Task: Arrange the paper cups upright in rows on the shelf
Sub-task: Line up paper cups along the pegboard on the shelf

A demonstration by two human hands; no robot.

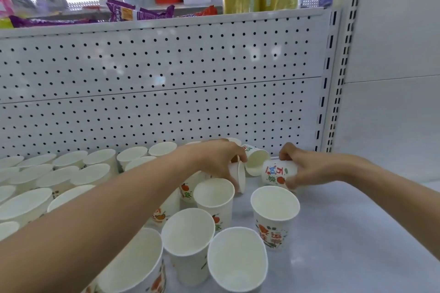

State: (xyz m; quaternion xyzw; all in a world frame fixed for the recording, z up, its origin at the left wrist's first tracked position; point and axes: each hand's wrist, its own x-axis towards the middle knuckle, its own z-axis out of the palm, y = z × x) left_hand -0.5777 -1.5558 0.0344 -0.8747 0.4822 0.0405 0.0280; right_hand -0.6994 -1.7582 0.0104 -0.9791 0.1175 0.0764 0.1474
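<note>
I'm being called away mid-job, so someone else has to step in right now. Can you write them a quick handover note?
The left hand grips a cup lying on its side. The right hand holds a printed cup, also tipped over. A third cup lies on its side between them, near the back panel.
Done: upright cups stand in rows at the left of the shelf.
Left: stand the three tipped cups up, then line up the loose cups standing unevenly in front.
</note>
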